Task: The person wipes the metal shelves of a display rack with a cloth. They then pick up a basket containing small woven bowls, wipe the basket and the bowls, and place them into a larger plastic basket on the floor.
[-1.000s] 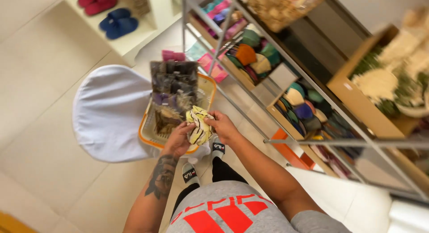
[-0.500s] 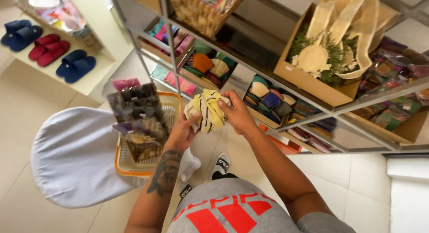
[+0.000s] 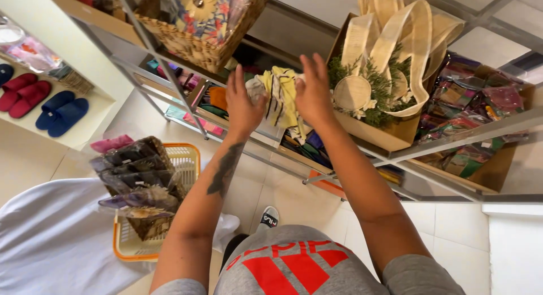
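Note:
Both my hands hold up a clear-wrapped bundle of yellow and black striped items (image 3: 281, 96) at the level of a glass shelf. My left hand (image 3: 243, 105) grips its left side, my right hand (image 3: 313, 91) its right side. The bundle hangs in front of the glass shelf (image 3: 362, 153), between a woven basket (image 3: 195, 43) on the left and a cardboard box (image 3: 390, 138) of straw bags and greenery on the right. Below my left arm an orange plastic basket (image 3: 186, 159) with several dark wrapped items stands on a white cloth-covered surface (image 3: 51, 244).
Lower shelves hold rows of colourful folded items (image 3: 215, 103). Packets in clear wrap (image 3: 481, 103) fill a box at the right. Red and blue slippers (image 3: 39, 100) lie on a low white shelf at the left. The floor is pale tile (image 3: 294, 204).
My hands have lifted the striped bundle from the orange basket up to the glass shelf. My view has tilted upward, so the shelf and the box look larger.

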